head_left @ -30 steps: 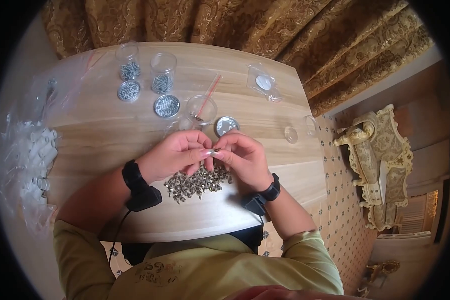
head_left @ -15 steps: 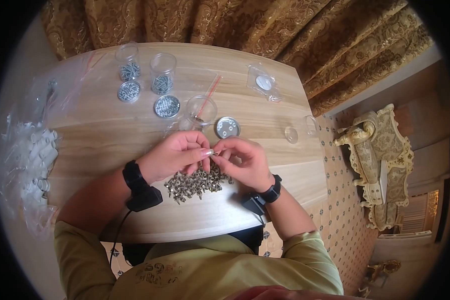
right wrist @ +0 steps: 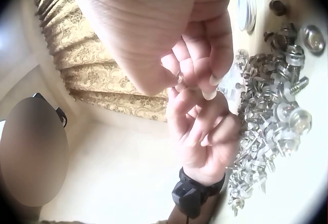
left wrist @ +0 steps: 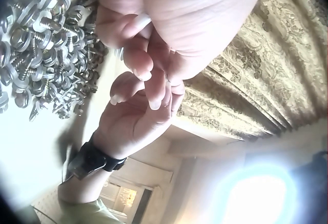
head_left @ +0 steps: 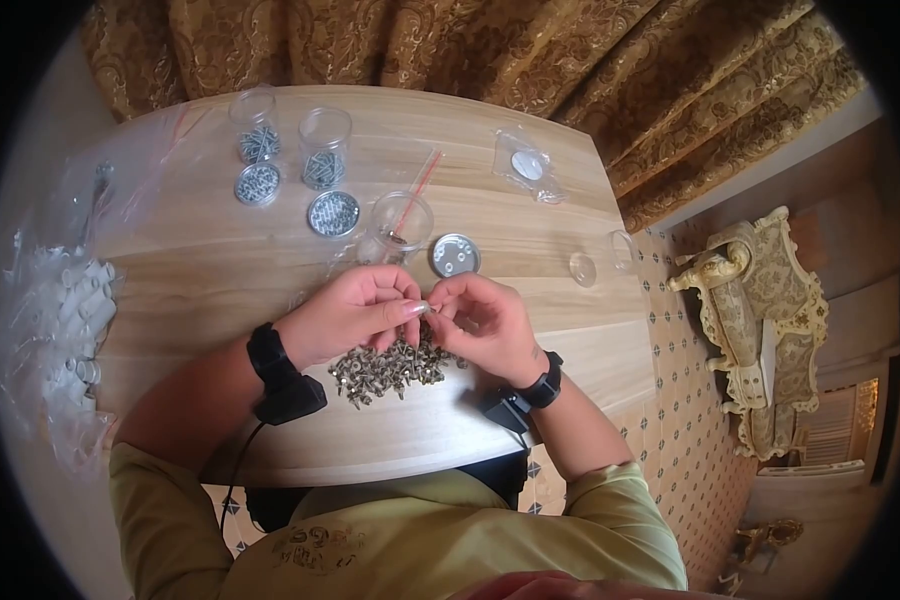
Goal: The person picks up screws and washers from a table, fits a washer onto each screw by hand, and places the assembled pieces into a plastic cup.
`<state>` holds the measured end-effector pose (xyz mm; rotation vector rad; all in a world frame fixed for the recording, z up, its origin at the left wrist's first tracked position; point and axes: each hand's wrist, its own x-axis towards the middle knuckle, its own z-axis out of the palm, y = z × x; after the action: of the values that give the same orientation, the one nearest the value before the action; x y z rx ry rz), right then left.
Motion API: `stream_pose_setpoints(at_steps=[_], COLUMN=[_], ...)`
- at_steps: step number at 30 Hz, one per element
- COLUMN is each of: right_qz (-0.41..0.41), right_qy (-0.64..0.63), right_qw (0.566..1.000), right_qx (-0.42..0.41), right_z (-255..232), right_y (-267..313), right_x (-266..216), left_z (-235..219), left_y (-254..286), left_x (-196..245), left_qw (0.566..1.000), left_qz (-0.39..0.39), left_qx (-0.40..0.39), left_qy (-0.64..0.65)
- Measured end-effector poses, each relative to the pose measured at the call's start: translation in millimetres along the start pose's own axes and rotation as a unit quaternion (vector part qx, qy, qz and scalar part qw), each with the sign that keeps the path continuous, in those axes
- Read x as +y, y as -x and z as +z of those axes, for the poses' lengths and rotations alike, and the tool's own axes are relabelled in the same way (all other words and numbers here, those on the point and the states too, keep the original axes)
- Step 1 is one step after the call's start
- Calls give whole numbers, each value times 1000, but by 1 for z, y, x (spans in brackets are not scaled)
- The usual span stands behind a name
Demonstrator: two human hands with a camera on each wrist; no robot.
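Observation:
In the head view my left hand [head_left: 365, 312] and right hand [head_left: 487, 322] meet fingertip to fingertip above a pile of screws with washers [head_left: 390, 368]. Thumb and forefinger of each hand pinch one small screw, mostly hidden by the fingertips; a glint of its metal [right wrist: 179, 76] shows in the right wrist view. The left hand's other fingers curl in towards the palm. Close up, the piled screws [left wrist: 43, 44] have pale washers on their shanks. Just beyond the hands stands a round metal lid [head_left: 455, 256] with several small white rings on it.
Left of that lid is a clear tub [head_left: 420, 212] with a red-striped bag strip. Farther back stand two clear jars of screws [head_left: 325, 165] and two shallow round lids full of small metal parts [head_left: 333, 213]. Bagged white parts [head_left: 75, 310] lie at the left edge, a clear disc [head_left: 582, 269] at right.
The fingertips have shifted slightly around the small screw, and the right thumb has drawn back a little from the left one. Pile, jars and lids stay as they were.

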<state>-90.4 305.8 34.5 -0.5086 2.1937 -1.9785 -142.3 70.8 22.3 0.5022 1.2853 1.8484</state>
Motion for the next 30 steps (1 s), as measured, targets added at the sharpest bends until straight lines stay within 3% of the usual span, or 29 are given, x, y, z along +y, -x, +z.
stream_pose_setpoints(at_steps=[2,14,17,18,20,21,22,23,24,27,28,30], right_qz=[-1,104,28,5,-32,-30,-28,-26,-22,12,24,-28], right_qy=[9,-215,-112,-69,50,44,114,184,180,298,291,322], right_qw=[1000,971,987,987,978,978,968,952,952,933,935,938], right_qx=[-2,18,108,146,201,203,224,243,245,204,203,126], right_z=[-1,-18,-24,-24,-31,-34,-37,-39,-41,-39,-38,-38], right_y=[1,-1,-3,-5,-6,-7,-7,-9,-11,-15,-14,-16], right_x=[0,-9,-8,-10,-3,-2,0,1,1,1,5,7], left_z=[0,7,12,10,2,0,-2,-3,-4,-8,-9,-10], left_y=[0,8,11,9,2,-1,-2,-2,-2,-4,-4,-5], left_x=[-1,14,28,29,37,40,42,45,48,50,47,45], left_qw=[1000,999,978,979,910,884,885,857,826,799,804,823], left_qz=[1,38,157,149,227,252,247,246,243,236,223,256], left_qx=[3,27,96,97,200,221,221,244,265,276,273,265], left_qy=[-1,21,-96,-95,-284,-325,-328,-382,-434,-480,-478,-432])
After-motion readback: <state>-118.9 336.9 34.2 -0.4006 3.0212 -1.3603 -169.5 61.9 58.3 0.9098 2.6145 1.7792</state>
